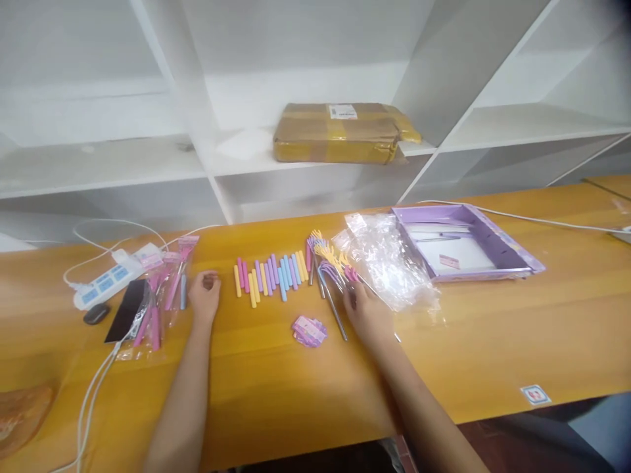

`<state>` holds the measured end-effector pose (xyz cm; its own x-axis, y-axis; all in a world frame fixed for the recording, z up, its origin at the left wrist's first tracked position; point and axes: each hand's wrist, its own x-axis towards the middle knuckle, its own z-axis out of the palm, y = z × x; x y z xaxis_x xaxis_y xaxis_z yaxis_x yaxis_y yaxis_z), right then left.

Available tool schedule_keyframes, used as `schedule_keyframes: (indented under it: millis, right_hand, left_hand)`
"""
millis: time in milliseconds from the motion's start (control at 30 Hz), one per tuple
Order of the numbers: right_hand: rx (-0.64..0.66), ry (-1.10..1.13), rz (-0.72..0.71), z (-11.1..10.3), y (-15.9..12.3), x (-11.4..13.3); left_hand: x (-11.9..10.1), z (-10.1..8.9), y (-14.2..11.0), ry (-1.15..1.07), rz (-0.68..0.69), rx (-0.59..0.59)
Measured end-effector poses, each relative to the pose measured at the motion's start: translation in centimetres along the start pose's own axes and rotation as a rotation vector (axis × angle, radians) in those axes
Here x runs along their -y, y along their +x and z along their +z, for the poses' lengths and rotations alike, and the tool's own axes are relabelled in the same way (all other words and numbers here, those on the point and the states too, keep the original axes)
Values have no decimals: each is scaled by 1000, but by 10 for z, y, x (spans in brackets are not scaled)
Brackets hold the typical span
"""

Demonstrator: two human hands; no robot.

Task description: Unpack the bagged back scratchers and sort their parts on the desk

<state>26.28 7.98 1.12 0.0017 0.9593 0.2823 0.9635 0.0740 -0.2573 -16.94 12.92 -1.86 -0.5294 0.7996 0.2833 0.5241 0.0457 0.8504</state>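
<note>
My right hand (367, 312) is over a pile of back scratchers (331, 257), thin metal rods with yellow, purple, pink and blue claw-shaped heads. Its fingers are closed at a pink-headed back scratcher (350, 273), and the grip is partly hidden. On the table to the left, my left hand (204, 297) rests with curled fingers and nothing visible in them. Between the hands lies a row of coloured handle tubes (270, 276) in yellow, pink, purple and blue. Small pink and purple cards (309, 331) are stacked nearer to me.
Clear plastic bags (389, 263) lie beside a purple open box (513, 246) holding metal rods and a card. Bagged pink pieces (155, 309), a dark phone-like slab (125, 312) and a white power strip (111, 279) are at left. A taped carton (340, 135) sits on the shelf.
</note>
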Motion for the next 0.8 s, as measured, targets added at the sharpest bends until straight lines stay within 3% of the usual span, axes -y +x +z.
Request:
schedule_keyframes:
  millis: [200,500,600,800]
  right_hand:
    - [-21,-62,-66,12,-7,-2]
    - [-142,39,-125,16,-20,-4]
    - [-208,229,-213,7,-38,-5]
    - [-170,457,-454,-2,-97,-2]
  left_hand:
    - [-2,-4,-3,-4,-1,6]
    - [2,-16,-10,73,26,-136]
    - [0,-26,-7,141,52,-152]
    - [-10,-48,-5,377,128,-157]
